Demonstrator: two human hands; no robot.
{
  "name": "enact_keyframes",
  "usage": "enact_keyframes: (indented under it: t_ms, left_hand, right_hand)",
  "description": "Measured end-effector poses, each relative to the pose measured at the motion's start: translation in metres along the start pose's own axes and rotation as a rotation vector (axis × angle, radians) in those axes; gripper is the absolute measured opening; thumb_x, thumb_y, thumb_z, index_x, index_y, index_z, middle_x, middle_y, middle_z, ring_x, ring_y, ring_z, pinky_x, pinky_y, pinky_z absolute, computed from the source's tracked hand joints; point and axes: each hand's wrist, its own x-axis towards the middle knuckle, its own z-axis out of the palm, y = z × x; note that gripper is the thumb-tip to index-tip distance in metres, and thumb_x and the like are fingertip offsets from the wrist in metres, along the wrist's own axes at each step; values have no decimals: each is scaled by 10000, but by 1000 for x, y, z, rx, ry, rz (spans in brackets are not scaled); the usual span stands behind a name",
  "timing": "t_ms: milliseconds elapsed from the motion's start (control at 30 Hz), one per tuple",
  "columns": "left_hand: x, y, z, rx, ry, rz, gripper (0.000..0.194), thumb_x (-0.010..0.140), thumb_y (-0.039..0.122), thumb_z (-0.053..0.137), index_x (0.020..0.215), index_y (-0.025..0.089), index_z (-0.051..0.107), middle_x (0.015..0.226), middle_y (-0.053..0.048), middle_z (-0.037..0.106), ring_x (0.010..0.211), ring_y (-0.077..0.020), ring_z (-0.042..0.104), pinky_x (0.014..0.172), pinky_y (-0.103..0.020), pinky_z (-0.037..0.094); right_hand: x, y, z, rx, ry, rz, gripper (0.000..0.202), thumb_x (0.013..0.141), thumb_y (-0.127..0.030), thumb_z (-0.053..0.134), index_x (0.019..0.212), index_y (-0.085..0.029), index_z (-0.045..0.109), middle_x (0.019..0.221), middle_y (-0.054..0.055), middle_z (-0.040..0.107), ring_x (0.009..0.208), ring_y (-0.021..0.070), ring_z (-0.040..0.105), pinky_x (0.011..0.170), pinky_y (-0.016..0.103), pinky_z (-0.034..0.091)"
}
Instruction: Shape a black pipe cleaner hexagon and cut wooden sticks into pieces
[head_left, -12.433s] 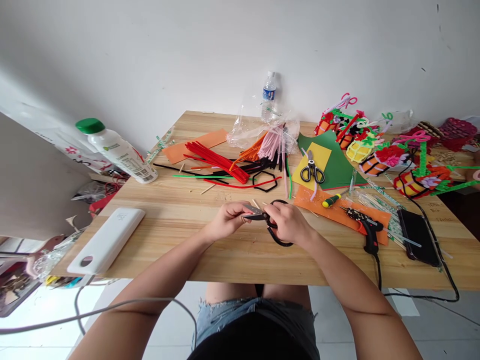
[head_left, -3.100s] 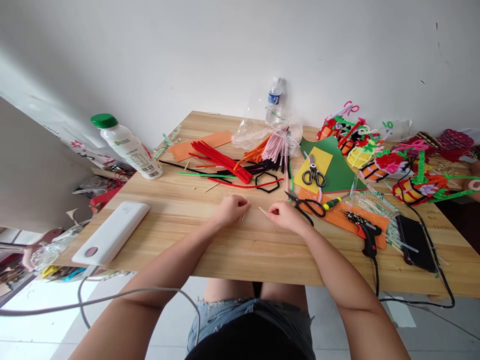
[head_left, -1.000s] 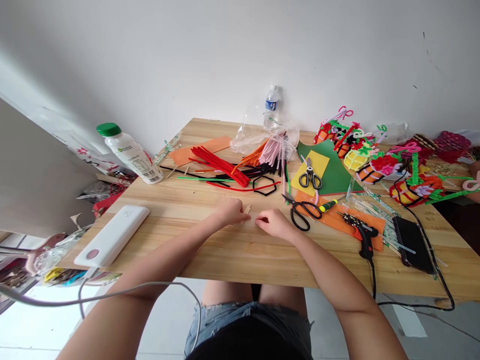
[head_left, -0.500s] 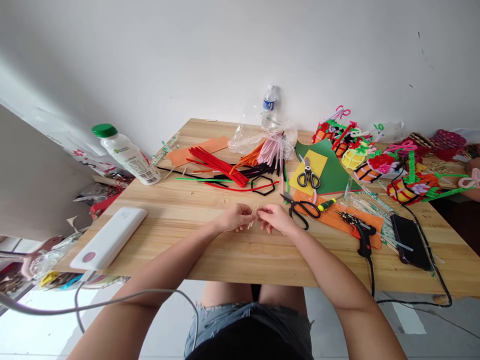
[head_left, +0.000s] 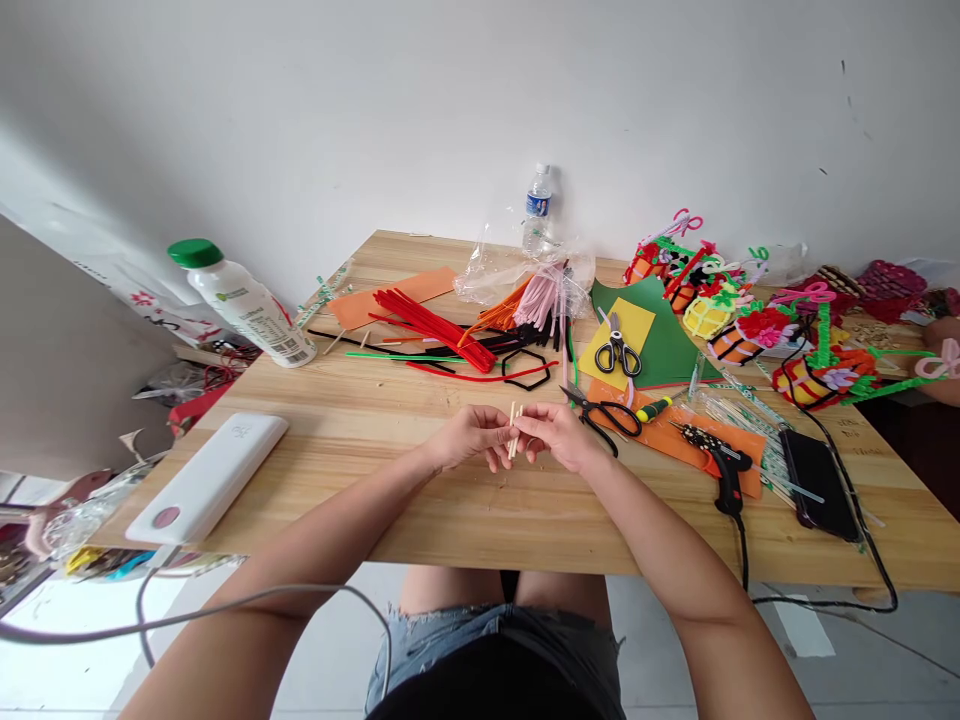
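Hands: left hand [head_left: 469, 437] and right hand [head_left: 559, 437] met at mid-table, fingertips pinched from both sides on a small bundle of wooden sticks [head_left: 514, 437].
Sticks: held nearly upright, just above the table [head_left: 360, 420]; probably squeezed so the ends line up, though the count was too small to tell.
Nearby tools: black scissors [head_left: 600, 413] lay just right of the right hand, within easy reach; the glue gun [head_left: 718, 462] rested farther right on orange paper [head_left: 679, 430].
Supplies: red pipe cleaners [head_left: 431, 325] and a black hexagon [head_left: 525, 368] lay beyond the hands.
Left edge: white power bank [head_left: 206, 478] and bottle [head_left: 240, 303], well apart.
Change: three seconds before, the hands were apart, each picking sticks off the wood; now they were joined and lifted.
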Motion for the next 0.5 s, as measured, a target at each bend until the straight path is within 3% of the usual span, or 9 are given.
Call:
enact_keyframes:
  t_ms: [267, 500]
  left_hand:
    - [-4, 1, 0, -134, -10, -127, 417, 565, 410, 839, 739, 86, 643, 652, -80, 689, 573, -172, 676, 449, -218, 511]
    - [-4, 1, 0, -141, -1, -124, 407, 551, 402, 849, 717, 81, 660, 618, -74, 681, 553, -181, 675, 434, -223, 515]
  right_hand:
    - [-2, -3, 2, -38, 69, -75, 321, 662, -417, 765, 734, -127, 647, 630, 8, 637, 520, 109, 601, 409, 197, 456]
    - [-3, -5, 3, -37, 69, -61, 335, 637, -421, 779, 715, -122, 651, 619, 9, 639, 506, 107, 593, 404, 200, 450]
